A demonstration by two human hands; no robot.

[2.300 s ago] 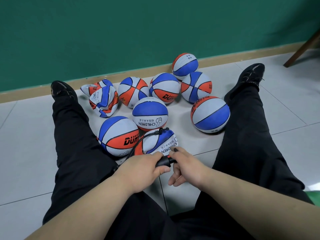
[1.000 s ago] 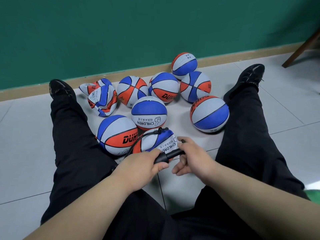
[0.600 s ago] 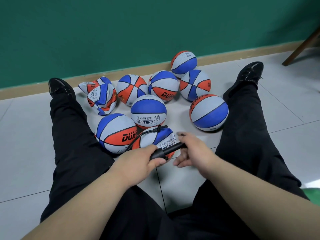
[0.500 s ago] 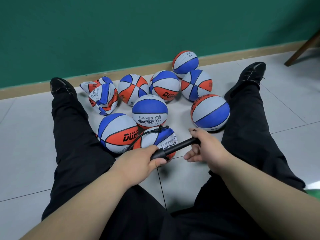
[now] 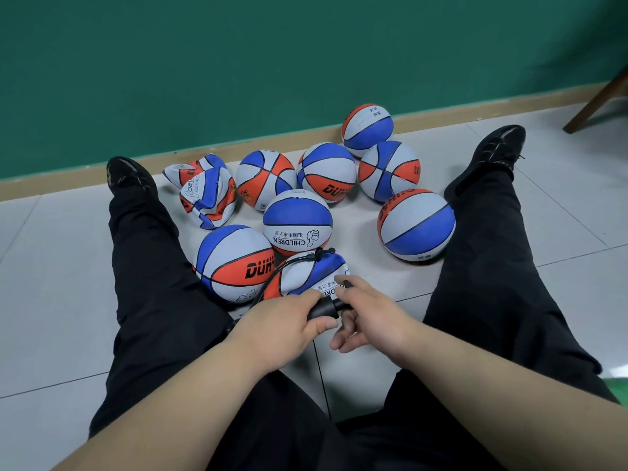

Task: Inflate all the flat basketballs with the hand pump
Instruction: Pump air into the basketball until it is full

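head view: i sit on the tiled floor (image 5: 51, 266) with the work between my legs. nearest, my left hand (image 5: 285, 321) is wrapped round the barrel of the hand pump (image 5: 324, 306). my right hand (image 5: 370, 317) pinches the handle end. the two hands sit almost touching, so i judge the handle to be at the pushed-in end of a stroke.

procedure for this step: hold the barrel fixed with the left hand, draw the handle out in line with the barrel, then push it fully home. do not tug the hose (image 5: 272, 280); a sideways pull could work it loose from the ball.

the black hose loops from the pump up to the top of the part-filled ball (image 5: 306, 277). this ball lies just beyond my hands, touching a round ball on its left. it looks soft: dented, creased and lower than its neighbours.

beyond it sit seven round balls (image 5: 297, 220) in red, blue and grey, apparently full. further left, two crumpled balls (image 5: 207, 198) lie collapsed and folded; i judge these remain to be filled. behind everything stands the green wall (image 5: 238, 62).
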